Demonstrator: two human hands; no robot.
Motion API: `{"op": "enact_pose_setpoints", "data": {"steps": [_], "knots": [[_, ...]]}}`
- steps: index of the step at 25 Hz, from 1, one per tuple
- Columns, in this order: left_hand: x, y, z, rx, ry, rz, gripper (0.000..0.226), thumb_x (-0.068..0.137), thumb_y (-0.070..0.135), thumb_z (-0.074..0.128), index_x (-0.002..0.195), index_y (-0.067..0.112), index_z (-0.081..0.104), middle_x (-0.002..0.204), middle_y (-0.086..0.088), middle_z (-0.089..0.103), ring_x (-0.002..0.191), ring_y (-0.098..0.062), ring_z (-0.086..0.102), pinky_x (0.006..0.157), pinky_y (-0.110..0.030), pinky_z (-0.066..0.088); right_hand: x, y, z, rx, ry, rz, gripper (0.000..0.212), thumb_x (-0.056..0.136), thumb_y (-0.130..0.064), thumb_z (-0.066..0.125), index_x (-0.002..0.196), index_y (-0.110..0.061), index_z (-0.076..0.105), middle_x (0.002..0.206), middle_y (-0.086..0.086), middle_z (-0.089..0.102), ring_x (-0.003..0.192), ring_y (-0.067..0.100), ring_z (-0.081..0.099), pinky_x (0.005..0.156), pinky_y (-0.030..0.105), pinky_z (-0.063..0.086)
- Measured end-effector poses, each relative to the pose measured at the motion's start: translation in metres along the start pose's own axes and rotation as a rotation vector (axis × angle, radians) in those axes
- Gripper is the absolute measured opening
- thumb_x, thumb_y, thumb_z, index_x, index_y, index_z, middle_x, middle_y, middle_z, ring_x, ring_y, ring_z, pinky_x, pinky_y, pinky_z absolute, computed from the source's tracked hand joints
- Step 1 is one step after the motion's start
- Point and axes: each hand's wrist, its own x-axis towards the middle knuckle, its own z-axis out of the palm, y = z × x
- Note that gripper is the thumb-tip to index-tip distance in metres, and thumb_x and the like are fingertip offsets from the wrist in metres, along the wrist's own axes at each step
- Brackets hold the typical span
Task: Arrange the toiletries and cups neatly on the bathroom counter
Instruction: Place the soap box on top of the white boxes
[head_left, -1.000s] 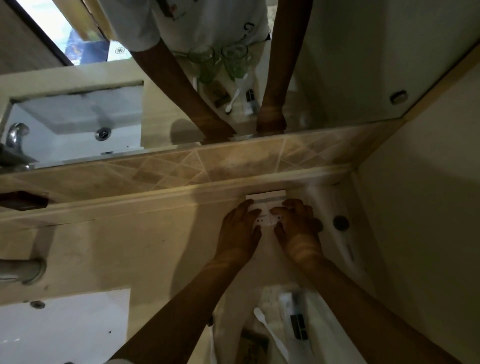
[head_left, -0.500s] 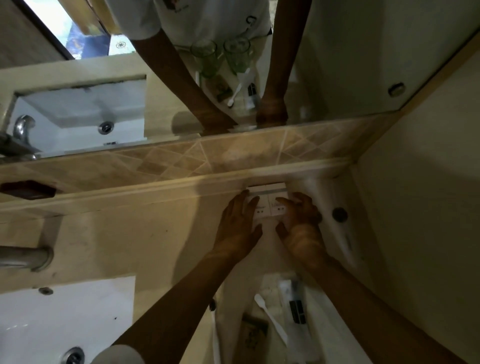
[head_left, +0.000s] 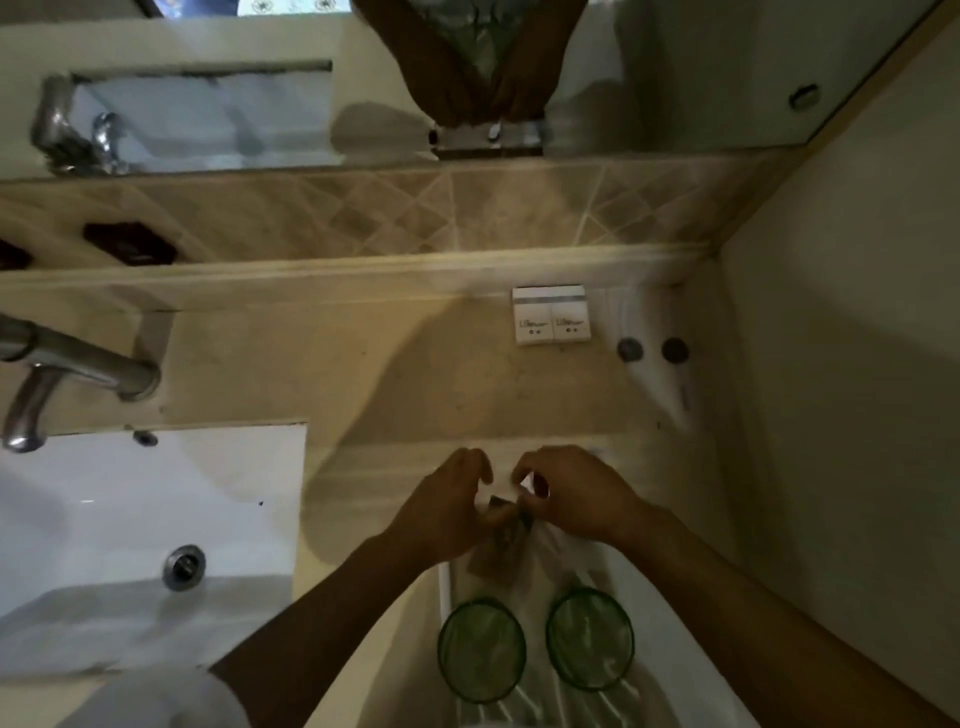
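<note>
Both hands meet over a small packet at the near edge of the counter.

The left hand (head_left: 447, 512) and right hand (head_left: 576, 493), fingers curled, seem to pinch a brown sachet (head_left: 506, 535) between them; two green cups (head_left: 482, 649) stand at 6 o'clock, two white boxes (head_left: 550, 315) at 12 o'clock.

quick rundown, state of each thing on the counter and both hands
left hand: curled on a small brown packet, grip unclear
right hand: fingers pinched at the packet's top
white boxes: side by side against the back ledge, untouched
left cup: upright, looks empty
right cup: upright, beside it
tap: no water running
sink: no standing water seen
</note>
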Motion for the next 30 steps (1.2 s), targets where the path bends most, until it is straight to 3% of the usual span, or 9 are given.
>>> {"op": "enact_pose_setpoints", "data": {"steps": [3, 6, 10, 15, 20, 22, 25, 27, 30], "knots": [[-0.021, -0.006, 0.004, 0.016, -0.057, -0.044, 0.042, 0.078, 0.047, 0.076, 0.098, 0.023, 0.047, 0.087, 0.001, 0.056, 0.076, -0.018, 0.051, 0.060, -0.030, 0.031, 0.000, -0.013, 0.018, -0.121, -0.092, 0.032, 0.040, 0.085, -0.044, 0.064, 0.121, -0.024, 0.060, 0.111, 0.001, 0.065, 0.100, 0.020, 0.061, 0.078, 0.031, 0.049], [-0.029, -0.006, 0.004, 0.023, -0.164, -0.046, 0.053, 0.070, 0.041, 0.083, 0.106, 0.022, 0.050, 0.096, -0.003, 0.065, 0.080, -0.018, 0.055, 0.062, -0.032, 0.038, 0.002, -0.017, 0.026, -0.179, -0.106, 0.083, 0.034, 0.086, -0.041, 0.063, 0.111, -0.019, 0.065, 0.107, 0.006, 0.069, 0.093, 0.024, 0.065, 0.078, 0.038, 0.056], [-0.037, -0.007, 0.007, -0.021, -0.187, 0.020, 0.039, 0.075, 0.029, 0.080, 0.105, 0.021, 0.056, 0.104, 0.000, 0.066, 0.089, -0.019, 0.063, 0.074, -0.036, 0.053, -0.001, -0.013, 0.037, -0.154, -0.070, 0.125, 0.039, 0.088, -0.043, 0.061, 0.117, -0.017, 0.067, 0.101, 0.005, 0.072, 0.088, 0.021, 0.066, 0.074, 0.037, 0.057], [-0.033, -0.012, 0.010, -0.049, -0.070, 0.015, 0.025, 0.089, 0.026, 0.068, 0.112, 0.018, 0.064, 0.100, -0.002, 0.069, 0.087, -0.018, 0.065, 0.078, -0.037, 0.055, 0.002, -0.009, 0.040, 0.016, 0.016, 0.206, 0.032, 0.085, -0.036, 0.066, 0.112, -0.022, 0.071, 0.100, 0.001, 0.074, 0.086, 0.015, 0.067, 0.072, 0.030, 0.054], [-0.022, -0.016, 0.013, -0.083, 0.051, 0.006, 0.027, 0.089, 0.026, 0.066, 0.116, 0.026, 0.062, 0.103, 0.009, 0.065, 0.085, -0.008, 0.062, 0.073, -0.022, 0.050, 0.011, -0.002, 0.026, 0.309, 0.156, 0.286, 0.009, 0.077, -0.031, 0.073, 0.085, -0.027, 0.071, 0.081, -0.010, 0.068, 0.076, 0.010, 0.063, 0.065, 0.021, 0.049], [-0.015, -0.015, 0.014, -0.130, 0.150, 0.011, 0.024, 0.091, 0.027, 0.066, 0.114, 0.026, 0.063, 0.101, 0.011, 0.063, 0.082, -0.005, 0.059, 0.070, -0.017, 0.047, 0.017, 0.000, 0.017, 0.365, 0.229, 0.285, 0.010, 0.075, -0.034, 0.077, 0.078, -0.030, 0.068, 0.078, -0.013, 0.061, 0.071, 0.007, 0.059, 0.059, 0.018, 0.044], [0.003, -0.013, 0.011, -0.175, 0.277, -0.007, 0.023, 0.090, 0.023, 0.068, 0.113, 0.023, 0.064, 0.104, 0.008, 0.064, 0.083, -0.005, 0.058, 0.071, -0.019, 0.050, 0.030, 0.006, 0.001, 0.534, 0.256, 0.311, 0.013, 0.075, -0.037, 0.079, 0.081, -0.031, 0.069, 0.080, -0.012, 0.069, 0.074, 0.003, 0.065, 0.063, 0.020, 0.053], [0.021, -0.010, 0.006, -0.237, 0.362, -0.037, 0.025, 0.087, 0.021, 0.071, 0.111, 0.020, 0.064, 0.104, 0.008, 0.062, 0.082, -0.001, 0.057, 0.069, -0.013, 0.046, 0.042, 0.013, -0.011, 0.593, 0.298, 0.329, 0.014, 0.076, -0.039, 0.078, 0.085, -0.032, 0.071, 0.080, -0.015, 0.072, 0.074, -0.003, 0.067, 0.063, 0.014, 0.052], [0.056, 0.001, -0.007, -0.393, 0.487, -0.186, 0.032, 0.084, 0.022, 0.074, 0.113, 0.021, 0.061, 0.106, 0.007, 0.057, 0.082, 0.000, 0.061, 0.068, -0.017, 0.051, 0.061, 0.025, -0.032, 0.749, 0.467, 0.397, 0.014, 0.076, -0.040, 0.077, 0.086, -0.035, 0.070, 0.080, -0.018, 0.072, 0.072, -0.010, 0.065, 0.060, 0.009, 0.048]]}}
